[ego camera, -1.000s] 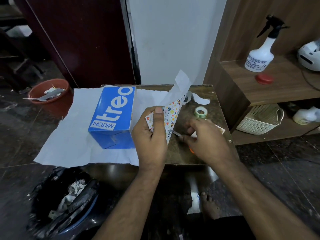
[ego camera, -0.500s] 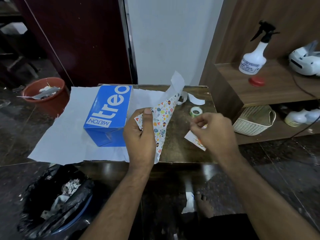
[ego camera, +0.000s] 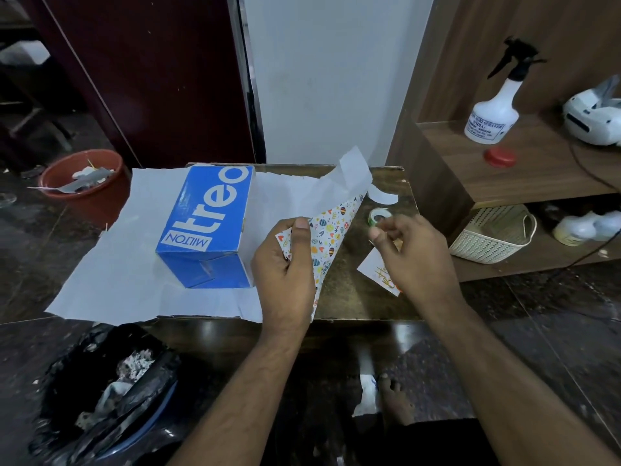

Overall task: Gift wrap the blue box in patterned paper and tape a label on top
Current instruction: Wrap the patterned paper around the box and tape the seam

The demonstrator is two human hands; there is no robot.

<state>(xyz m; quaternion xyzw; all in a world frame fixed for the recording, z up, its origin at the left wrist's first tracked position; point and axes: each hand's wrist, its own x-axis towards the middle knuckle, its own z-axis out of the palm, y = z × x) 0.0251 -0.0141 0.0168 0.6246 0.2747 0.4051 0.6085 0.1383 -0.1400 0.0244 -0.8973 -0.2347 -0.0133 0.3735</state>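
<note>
**on the small table: paper lifted, label under the right hand**

on the small wooden table (ego camera: 349,297) the blue box (ego camera: 208,227) lies on its side toward the left half, its white lettering facing up, resting on the patterned paper (ego camera: 127,264), which is spread with its plain white back upward. that sheet covers the left and middle of the tabletop and hangs past the left edge and a little past the near edge.

the left hand (ego camera: 285,274) sits just right of the box, near the front edge, fingers curled and thumb pressed flat on a raised flap of the paper; the flap stands up in a cone-like fold, showing its printed side of coloured eggs and leaves, its white tip pointing toward the far right corner.

the right hand (ego camera: 416,257) is above the right part of the table, fingers loosely curled with thumb and forefinger close together; whether they pinch anything cannot be made out. beneath it, near the right edge, lies a white label (ego camera: 376,269) with orange and yellow writing, partly hidden by the hand. a small roll of tape (ego camera: 379,216) lies just beyond the fingertips, and a white scrap (ego camera: 383,196) lies by the far right corner.

off the table: a red tub (ego camera: 84,183) on the floor at left, a black-lined bin (ego camera: 100,395) near the front left, and a shelf unit (ego camera: 537,173) at right carrying a spray bottle (ego camera: 494,112), a red cap (ego camera: 499,157) and a cream basket (ego camera: 490,237).
</note>
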